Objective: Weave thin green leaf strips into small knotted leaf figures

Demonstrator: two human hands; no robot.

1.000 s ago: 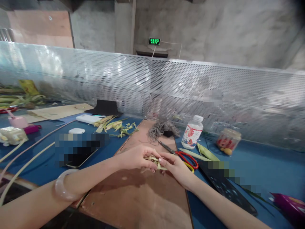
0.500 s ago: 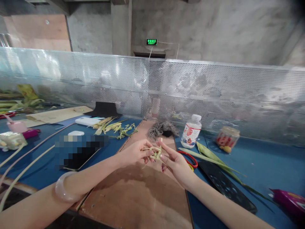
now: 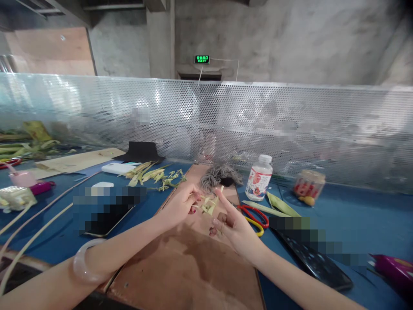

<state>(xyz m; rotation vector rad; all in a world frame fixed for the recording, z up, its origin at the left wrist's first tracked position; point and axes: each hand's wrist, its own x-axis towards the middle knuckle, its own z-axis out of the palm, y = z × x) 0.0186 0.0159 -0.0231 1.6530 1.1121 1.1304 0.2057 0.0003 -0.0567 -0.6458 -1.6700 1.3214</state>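
A small woven piece of pale green leaf strips (image 3: 209,206) is held above the brown board. My left hand (image 3: 182,202) is closed on its left side, pinching the strips between thumb and fingers. On its right, my right hand (image 3: 235,224) has its fingers apart. The raised index finger is beside a strip end, and I cannot tell whether it presses on it. The thumb is lower down, away from the woven piece, and the other fingers are curled. A pale bangle (image 3: 87,260) circles the left forearm.
Beyond my hands lies grey yarn (image 3: 219,177). On the right are red-and-yellow-handled scissors (image 3: 256,217), a white-capped bottle (image 3: 259,178), a jar (image 3: 309,185), leaves (image 3: 280,206) and a black phone (image 3: 309,254). Another phone (image 3: 108,215), dried leaves (image 3: 151,172) and cables lie left. A perforated metal screen (image 3: 135,112) stands behind.
My right thumb has come away from the woven piece and moved down, so the fingers are spread wider. The woven piece now shows flatter and more openly between the hands.
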